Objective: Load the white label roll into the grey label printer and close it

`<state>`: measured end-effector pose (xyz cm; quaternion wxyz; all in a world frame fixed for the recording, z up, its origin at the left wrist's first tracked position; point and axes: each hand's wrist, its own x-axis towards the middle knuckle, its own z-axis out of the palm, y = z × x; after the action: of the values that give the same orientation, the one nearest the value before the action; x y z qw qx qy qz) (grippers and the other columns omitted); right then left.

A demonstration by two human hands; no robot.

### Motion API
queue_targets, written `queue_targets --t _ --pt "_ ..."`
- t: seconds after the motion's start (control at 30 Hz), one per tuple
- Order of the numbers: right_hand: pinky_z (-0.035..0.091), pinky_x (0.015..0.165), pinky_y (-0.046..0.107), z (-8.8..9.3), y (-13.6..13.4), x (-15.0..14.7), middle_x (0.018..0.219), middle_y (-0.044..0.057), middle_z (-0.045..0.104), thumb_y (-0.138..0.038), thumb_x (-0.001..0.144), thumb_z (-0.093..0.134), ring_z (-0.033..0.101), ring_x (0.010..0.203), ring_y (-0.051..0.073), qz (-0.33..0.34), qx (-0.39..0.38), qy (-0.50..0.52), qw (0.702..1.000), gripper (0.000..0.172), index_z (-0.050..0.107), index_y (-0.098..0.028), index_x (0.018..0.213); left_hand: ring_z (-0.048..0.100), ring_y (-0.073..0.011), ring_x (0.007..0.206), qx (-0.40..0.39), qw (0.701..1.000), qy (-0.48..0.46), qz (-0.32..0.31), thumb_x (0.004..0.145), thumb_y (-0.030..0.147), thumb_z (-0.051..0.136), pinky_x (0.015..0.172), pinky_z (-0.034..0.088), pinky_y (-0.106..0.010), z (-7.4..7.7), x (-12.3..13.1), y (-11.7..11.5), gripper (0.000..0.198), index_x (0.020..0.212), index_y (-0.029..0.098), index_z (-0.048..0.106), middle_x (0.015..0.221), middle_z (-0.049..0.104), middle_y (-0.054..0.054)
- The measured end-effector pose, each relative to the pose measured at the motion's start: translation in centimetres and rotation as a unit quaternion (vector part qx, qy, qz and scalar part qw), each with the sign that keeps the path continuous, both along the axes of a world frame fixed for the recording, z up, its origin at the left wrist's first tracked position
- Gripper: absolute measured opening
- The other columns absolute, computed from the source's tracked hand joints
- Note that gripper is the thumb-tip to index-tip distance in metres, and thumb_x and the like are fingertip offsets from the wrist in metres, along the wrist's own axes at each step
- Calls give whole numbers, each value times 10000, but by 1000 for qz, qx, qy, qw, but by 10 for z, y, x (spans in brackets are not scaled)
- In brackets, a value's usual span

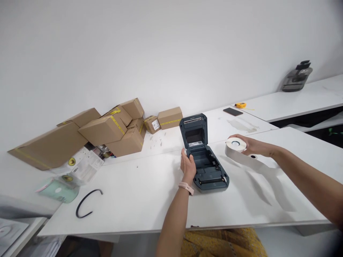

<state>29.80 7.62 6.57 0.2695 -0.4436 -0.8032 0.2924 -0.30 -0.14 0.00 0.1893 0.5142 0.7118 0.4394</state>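
A dark label printer point(205, 160) stands on the white table with its lid point(194, 130) raised and its inner bay exposed. My left hand point(188, 166) grips the printer's left side, thumb over the rim; some of the fingers are hidden. To the right of the printer, my right hand point(245, 144) holds a roll of white labels point(235, 144) just above the table, its core facing up. A loose strip of label paper point(264, 171) trails from the roll toward the lower right. Just below that hand is a small white piece with a dark centre point(252, 156).
Several cardboard boxes point(107, 132) are piled at the back left. A black headband-like arc point(85, 203) and a green pouch point(60, 189) lie front left. A phone point(233, 111) and yellow tape measure point(240, 105) lie behind; a dark transparent bottle point(297, 78) stands far right.
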Motion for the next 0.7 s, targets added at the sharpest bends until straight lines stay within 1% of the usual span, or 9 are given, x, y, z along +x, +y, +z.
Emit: queue_targets --t 0.03,0.1,0.23,0.37,0.47,0.53,0.57,0.63,0.7 --pt "506 639 314 -9 4 0 1054 97 678 -244 579 571 645 865 269 19 -33 -3 999 589 566 -257 1168 438 -239 1362 2 1000 -1 0 957 332 374 1099 348 -381 -1 0 0 546 1479 199 287 1448 500 -126" --pt "511 683 341 -24 14 -4 1107 104 646 -230 566 560 624 950 297 80 -102 -19 991 641 510 -260 1204 421 -236 1375 3 1000 1 -1 957 335 375 1104 341 -381 -2 0 0 540 1475 206 295 1445 503 -121" --pt "511 803 376 -47 28 -20 1127 88 623 -211 517 561 596 1043 318 119 -98 -72 985 677 482 -232 1189 427 -246 1367 3 1000 13 -3 958 327 364 1096 350 -397 -2 0 0 531 1468 190 307 1441 505 -132" --pt "503 863 367 -60 28 -36 1129 92 636 -215 529 572 604 1048 300 136 -70 -101 983 685 482 -194 1208 448 -243 1351 2 1000 9 -1 955 332 372 1089 358 -390 -1 0 0 531 1466 196 317 1433 514 -128" --pt "508 882 375 -60 24 -34 1199 115 633 -284 594 615 613 1073 296 120 -60 -91 987 727 475 -181 1300 434 -229 1364 6 1000 2 -1 955 330 378 1103 343 -374 -2 0 0 522 1459 202 329 1433 516 -121" --pt "515 886 385 -54 26 -22 1276 132 610 -334 641 645 612 1114 290 111 -73 -69 989 783 432 -208 1383 426 -223 1371 9 1000 1 -5 957 335 378 1107 337 -368 -3 -1 0 517 1456 208 333 1437 513 -114" --pt "518 884 388 -50 29 -12 1306 137 599 -350 668 647 615 1126 285 97 -81 -51 991 770 433 -229 1397 425 -225 1371 10 1000 3 -6 957 337 378 1107 337 -368 -3 -1 0 518 1456 206 331 1443 507 -114" --pt "514 884 392 -41 37 13 1310 141 608 -361 720 617 630 1112 281 40 -84 -21 995 616 537 -247 1321 435 -235 1361 10 1000 10 -9 958 344 376 1100 344 -378 -4 -1 0 527 1461 197 321 1451 496 -124" --pt "502 875 409 -36 45 41 1184 157 677 -327 731 577 665 1017 287 -27 -76 -17 997 394 686 -217 1093 461 -247 1336 5 1000 14 -9 958 348 373 1080 364 -387 -4 -1 0 535 1466 192 313 1438 507 -134"
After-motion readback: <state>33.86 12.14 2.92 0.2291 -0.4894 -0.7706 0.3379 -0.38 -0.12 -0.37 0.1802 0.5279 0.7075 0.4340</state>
